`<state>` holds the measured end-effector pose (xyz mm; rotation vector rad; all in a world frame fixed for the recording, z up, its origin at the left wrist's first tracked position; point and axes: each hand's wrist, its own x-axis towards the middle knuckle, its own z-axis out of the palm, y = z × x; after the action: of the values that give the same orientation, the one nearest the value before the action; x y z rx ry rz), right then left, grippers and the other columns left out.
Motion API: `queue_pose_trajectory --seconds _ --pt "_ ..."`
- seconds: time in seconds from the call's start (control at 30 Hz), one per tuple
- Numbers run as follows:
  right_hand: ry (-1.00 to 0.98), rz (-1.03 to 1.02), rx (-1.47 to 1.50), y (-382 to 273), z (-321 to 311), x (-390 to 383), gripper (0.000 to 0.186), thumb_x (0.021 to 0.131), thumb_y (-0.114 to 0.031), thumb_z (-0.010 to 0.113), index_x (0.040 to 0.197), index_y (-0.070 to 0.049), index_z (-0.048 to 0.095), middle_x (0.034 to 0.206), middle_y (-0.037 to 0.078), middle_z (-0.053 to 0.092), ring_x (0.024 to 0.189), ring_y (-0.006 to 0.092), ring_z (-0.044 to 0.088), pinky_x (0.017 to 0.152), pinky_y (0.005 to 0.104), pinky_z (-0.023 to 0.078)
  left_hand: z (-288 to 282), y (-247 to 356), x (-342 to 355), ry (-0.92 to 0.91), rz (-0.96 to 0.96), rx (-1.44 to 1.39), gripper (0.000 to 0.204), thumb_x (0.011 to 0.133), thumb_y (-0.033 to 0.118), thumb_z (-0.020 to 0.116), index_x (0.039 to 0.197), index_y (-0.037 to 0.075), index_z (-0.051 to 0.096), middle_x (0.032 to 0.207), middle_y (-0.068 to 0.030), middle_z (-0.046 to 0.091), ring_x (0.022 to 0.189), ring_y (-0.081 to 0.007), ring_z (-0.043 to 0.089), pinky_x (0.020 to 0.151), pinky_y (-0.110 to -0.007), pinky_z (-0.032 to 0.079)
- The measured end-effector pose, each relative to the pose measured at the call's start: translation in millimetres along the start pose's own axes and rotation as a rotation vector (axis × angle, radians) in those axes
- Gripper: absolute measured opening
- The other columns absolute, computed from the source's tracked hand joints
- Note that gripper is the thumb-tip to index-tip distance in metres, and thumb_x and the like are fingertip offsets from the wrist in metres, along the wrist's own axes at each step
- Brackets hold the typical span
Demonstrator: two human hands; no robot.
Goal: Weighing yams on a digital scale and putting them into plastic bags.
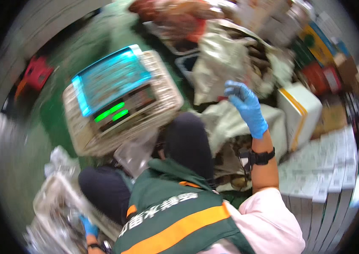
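Note:
My right hand [248, 109], in a blue glove, is raised beside a white woven sack [219, 63]. Its fingers are loosely bent and apart, with nothing visible in them. Dark brown lumpy pieces [259, 59], blurred, fill the sack's mouth. At the lower left, my left hand [89, 227], also gloved in blue, reaches into a white basket [52, 186] among clear plastic bags [63, 222]. Blur and the bags hide whether its fingers grip one. Ahead of my knees, a digital scale [111, 80] with a blue-lit pan and green digits rests on an upturned-looking whitish crate [166, 91].
A second pale sack [230, 120] lies open below my right hand. Right of it stand a white foam box [300, 114] with yellow tape and stacked white cartons [323, 165]. Red bags [179, 21] lie at the back, a pink-red stool-like object [39, 73] far left.

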<state>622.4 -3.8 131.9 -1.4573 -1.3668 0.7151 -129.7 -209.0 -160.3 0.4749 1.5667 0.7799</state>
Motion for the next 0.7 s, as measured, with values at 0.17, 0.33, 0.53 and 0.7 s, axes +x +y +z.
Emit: queue_pose_trajectory --seconds 0.17,0.33,0.53,0.7 --pt "0.801 -0.038 0.013 60 -159 -85 0.024 0.083 -0.003 0.055 0.107 -0.004 0.056 0.091 0.005 0.06 0.076 0.0109 0.055 0.068 0.024 0.045 81 134 -51 0.202 0.023 0.511 0.044 0.093 0.018 0.041 0.134 0.004 0.036 0.135 -0.0135 0.04 0.122 -0.022 0.038 0.103 -0.037 0.03" --pt "1.209 0.678 0.318 203 -176 -182 0.024 0.078 -0.025 0.055 0.059 -0.01 0.05 0.056 0.001 0.047 0.048 0.0128 0.043 0.046 0.0276 0.036 170 246 -90 0.097 0.175 0.851 0.046 0.091 0.018 0.045 0.133 0.002 0.037 0.132 -0.0148 0.042 0.119 -0.0226 0.041 0.101 -0.036 0.032" --pt "0.722 0.134 -0.009 287 -11 -80 0.039 0.089 -0.029 0.052 0.117 -0.002 0.051 0.109 0.009 0.056 0.1 0.0213 0.051 0.088 0.0358 0.04 264 312 -91 -0.077 0.286 1.047 0.049 0.089 0.018 0.05 0.132 0.0 0.038 0.13 -0.0163 0.045 0.114 -0.0233 0.044 0.097 -0.035 0.035" --pt "0.663 0.401 -0.077 232 -15 -50 0.037 0.087 -0.024 0.053 0.113 0.001 0.051 0.106 0.017 0.058 0.101 0.0257 0.054 0.086 0.0376 0.04 315 335 -85 -0.139 0.389 1.341 0.046 0.087 0.015 0.053 0.128 -0.004 0.042 0.124 -0.0168 0.05 0.108 -0.0241 0.048 0.094 -0.034 0.037"
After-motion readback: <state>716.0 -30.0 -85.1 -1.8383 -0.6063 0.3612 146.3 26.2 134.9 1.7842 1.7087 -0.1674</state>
